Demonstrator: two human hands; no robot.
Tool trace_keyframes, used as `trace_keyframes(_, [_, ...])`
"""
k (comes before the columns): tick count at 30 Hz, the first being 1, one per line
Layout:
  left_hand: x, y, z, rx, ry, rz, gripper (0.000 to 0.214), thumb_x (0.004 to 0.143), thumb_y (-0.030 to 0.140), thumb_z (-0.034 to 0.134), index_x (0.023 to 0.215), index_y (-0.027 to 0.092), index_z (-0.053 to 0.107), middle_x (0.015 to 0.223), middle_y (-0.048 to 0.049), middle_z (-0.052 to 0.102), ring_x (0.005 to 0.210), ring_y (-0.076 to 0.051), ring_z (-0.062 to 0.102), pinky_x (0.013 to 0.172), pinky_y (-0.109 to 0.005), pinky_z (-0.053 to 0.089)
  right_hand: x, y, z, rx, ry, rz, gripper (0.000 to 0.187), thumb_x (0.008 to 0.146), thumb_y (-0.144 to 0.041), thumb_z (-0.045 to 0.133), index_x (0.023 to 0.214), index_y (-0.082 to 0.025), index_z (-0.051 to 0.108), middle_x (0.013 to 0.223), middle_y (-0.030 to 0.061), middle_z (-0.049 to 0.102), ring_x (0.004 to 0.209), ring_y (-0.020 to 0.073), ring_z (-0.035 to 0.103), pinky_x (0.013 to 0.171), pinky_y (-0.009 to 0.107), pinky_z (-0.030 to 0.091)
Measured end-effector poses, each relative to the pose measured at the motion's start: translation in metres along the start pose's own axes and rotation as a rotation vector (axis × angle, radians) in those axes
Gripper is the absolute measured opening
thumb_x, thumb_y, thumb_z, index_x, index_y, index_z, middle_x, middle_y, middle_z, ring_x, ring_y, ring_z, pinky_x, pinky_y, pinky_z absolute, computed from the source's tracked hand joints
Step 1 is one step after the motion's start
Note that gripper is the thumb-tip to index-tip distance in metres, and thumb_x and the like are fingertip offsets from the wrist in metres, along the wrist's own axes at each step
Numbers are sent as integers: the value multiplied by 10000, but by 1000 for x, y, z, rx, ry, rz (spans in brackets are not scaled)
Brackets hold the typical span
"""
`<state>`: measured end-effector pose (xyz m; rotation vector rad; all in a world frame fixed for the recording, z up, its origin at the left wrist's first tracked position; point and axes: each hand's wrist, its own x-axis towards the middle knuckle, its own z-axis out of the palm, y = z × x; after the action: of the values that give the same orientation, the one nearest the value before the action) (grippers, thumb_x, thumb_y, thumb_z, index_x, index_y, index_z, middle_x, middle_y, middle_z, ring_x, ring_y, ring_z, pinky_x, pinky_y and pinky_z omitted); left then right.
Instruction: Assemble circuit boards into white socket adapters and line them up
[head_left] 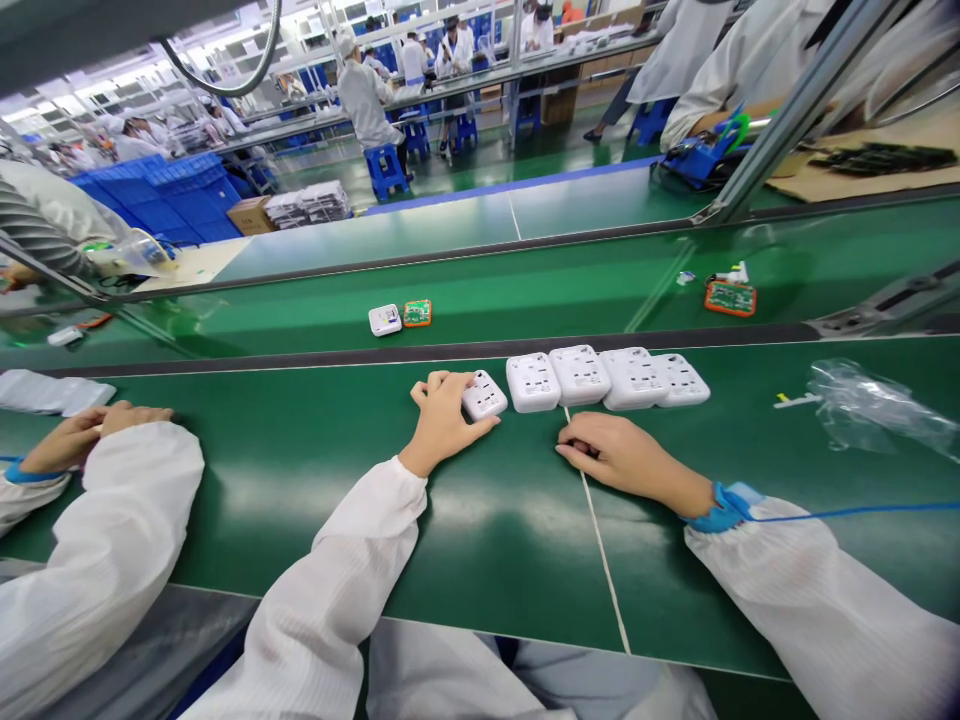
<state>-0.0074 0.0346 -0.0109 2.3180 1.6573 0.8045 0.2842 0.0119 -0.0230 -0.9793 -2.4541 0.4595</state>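
Left hand clenched around a white socket adapter, fingers wrapped over its near end, on the green counter. Just right of that hand, a row of four matching adapters, with the right hand curled below them, a blue wrist strap at its wrist, its palm hidden, any hold impossible to tell. Farther right of the right hand, a crumpled plastic bag; well left of the left hand, a co-worker's hands.
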Motion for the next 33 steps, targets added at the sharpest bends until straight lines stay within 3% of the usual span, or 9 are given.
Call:
trace_keyframes(3, [-1,-1,1,43,57,45,576,733,298,845,1236,227,572,1224,-76,678,1194,-304,522,956,-452,282,0,-1,0,3,3,2,139,994,-250,535,890,-196,611,757,24,610,691,185,572,642,305,415])
trace_keyframes(8, [-6,-3,6,211,377,205,429,840,190,742,1248,265,633,1230,-62,719,1106,-288,526,884,-453,253,-1,1,1,2,3,-4,147,999,-264,533,896,-193,610,762,24,607,694,189,570,643,307,411])
trace_keyframes(10, [-8,-3,7,252,437,300,348,882,177,708,1208,285,656,1204,-41,742,1048,-277,527,853,-452,240,-1,2,1,0,-1,-3,149,1001,-269,531,901,-192,610,763,25,606,694,191,569,643,309,410])
trace_keyframes(16, [-8,0,6,307,460,400,243,920,179,679,1131,298,687,1200,3,754,989,-258,521,820,-451,246,-1,2,1,-1,-6,2,146,1000,-270,528,901,-198,608,765,28,610,691,193,571,644,309,407])
trace_keyframes(21, [-8,0,5,306,448,407,181,957,242,673,1130,289,695,1214,1,750,1000,-260,528,813,-451,257,-2,3,2,-2,-17,14,150,1005,-281,527,908,-198,605,769,29,610,699,194,569,651,310,405])
trace_keyframes(26, [-9,-3,7,271,431,371,211,980,160,600,1060,316,719,1252,-5,733,994,-257,525,856,-467,286,-2,3,3,1,-19,18,154,1006,-290,527,912,-197,607,773,31,611,699,193,568,647,308,401])
trace_keyframes(29, [-8,-3,7,279,469,380,201,968,149,617,1026,313,717,1227,-6,741,963,-254,524,847,-460,296,-2,3,2,1,-21,15,155,1008,-290,524,920,-196,610,774,31,612,699,193,569,647,307,402])
trace_keyframes(33, [-7,0,5,236,541,489,164,932,166,696,1040,288,679,1215,-2,744,978,-250,523,836,-437,319,-1,2,2,0,-28,17,156,1004,-288,526,910,-198,613,779,31,617,709,196,574,657,311,407])
